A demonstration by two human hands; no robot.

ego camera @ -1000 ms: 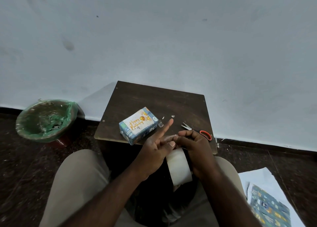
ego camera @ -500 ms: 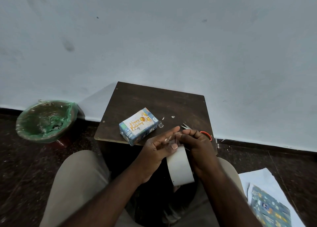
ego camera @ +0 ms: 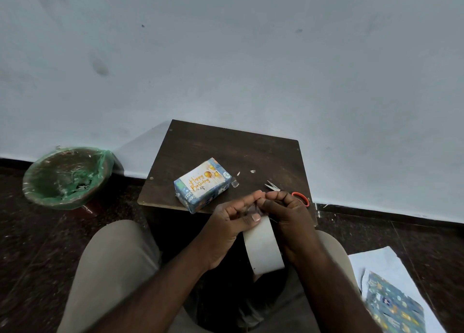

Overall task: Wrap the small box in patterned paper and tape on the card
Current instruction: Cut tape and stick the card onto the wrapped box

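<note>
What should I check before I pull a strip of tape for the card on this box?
1. Box wrapped: ok, the pattern covers every side in view.
2. Card in place: ok, it lies flat on the top face.
3. Card taped down: cannot tell, no tape shows on it.
4. Roll held: ok, left grip and right grip both hold it.
5. Tape end lifted: cannot tell, it is hidden where the grips meet.
6. Scissors near: ok, on the table just beyond the right grip.
</note>
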